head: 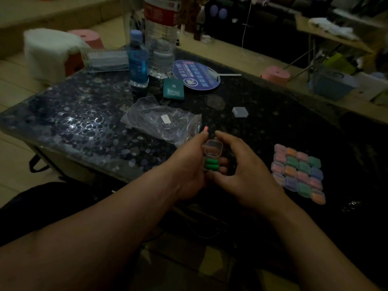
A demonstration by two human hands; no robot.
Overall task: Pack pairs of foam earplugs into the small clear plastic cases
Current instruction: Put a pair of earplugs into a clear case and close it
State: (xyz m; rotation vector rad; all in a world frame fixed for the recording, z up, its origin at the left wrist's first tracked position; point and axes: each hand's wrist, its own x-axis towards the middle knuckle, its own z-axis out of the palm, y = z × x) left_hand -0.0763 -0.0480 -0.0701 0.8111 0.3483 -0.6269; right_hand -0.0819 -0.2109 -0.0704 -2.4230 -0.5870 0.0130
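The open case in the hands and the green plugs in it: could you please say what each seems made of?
The case looks like clear, glossy rigid plastic: see-through lid, crisp rim. The green plugs look like matte foam: rounded, no shine, though dim light leaves softness open.

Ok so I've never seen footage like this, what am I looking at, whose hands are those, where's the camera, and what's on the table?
There is no machine here: this is one picture from a camera worn on a person's head, looking down at their own two bare hands. The left hand holds a small clear case, lid open, with two green earplugs inside. The right hand curves close around it; whether it touches is unclear. On the dark table lie a crumpled plastic bag, a block of filled cases to the right, one lone case farther back, a blue bottle, a clear bottle, a round fan and a green packet.
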